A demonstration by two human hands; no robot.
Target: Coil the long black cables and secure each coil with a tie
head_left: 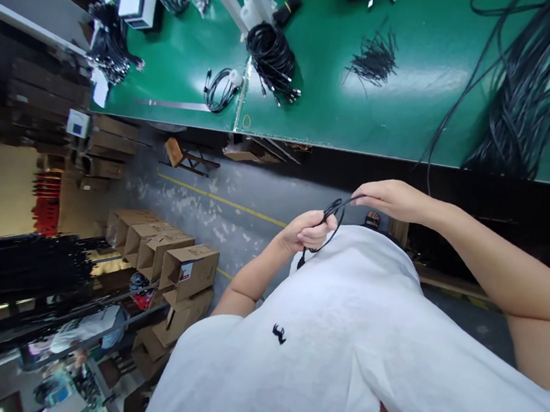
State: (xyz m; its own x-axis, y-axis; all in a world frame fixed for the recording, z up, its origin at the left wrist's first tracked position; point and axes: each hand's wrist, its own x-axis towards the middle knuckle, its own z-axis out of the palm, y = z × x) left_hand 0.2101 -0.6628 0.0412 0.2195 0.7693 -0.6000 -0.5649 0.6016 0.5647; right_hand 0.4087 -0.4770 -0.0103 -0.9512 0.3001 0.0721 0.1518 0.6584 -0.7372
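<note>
A black cable (338, 206) is looped in small coils in front of my white shirt. My left hand (309, 231) is closed around the coils, with a dark connector end hanging below its fingers. To the right and slightly higher, my right hand (393, 200) pinches a stretch of the same cable between its fingertips. That stretch runs taut across the short gap between the two hands. Both hands are off the green table (313, 121), on my side of its edge. Part of the cable is hidden inside my left fist.
On the table lie a bundle of coiled cables (271, 55), a smaller coil (219, 90), a pile of short black ties (373, 59) and a large heap of loose cables (527, 95). A metal ruler (170, 104) lies near the edge. Cardboard boxes (190, 269) and a stool (189, 156) stand on the floor.
</note>
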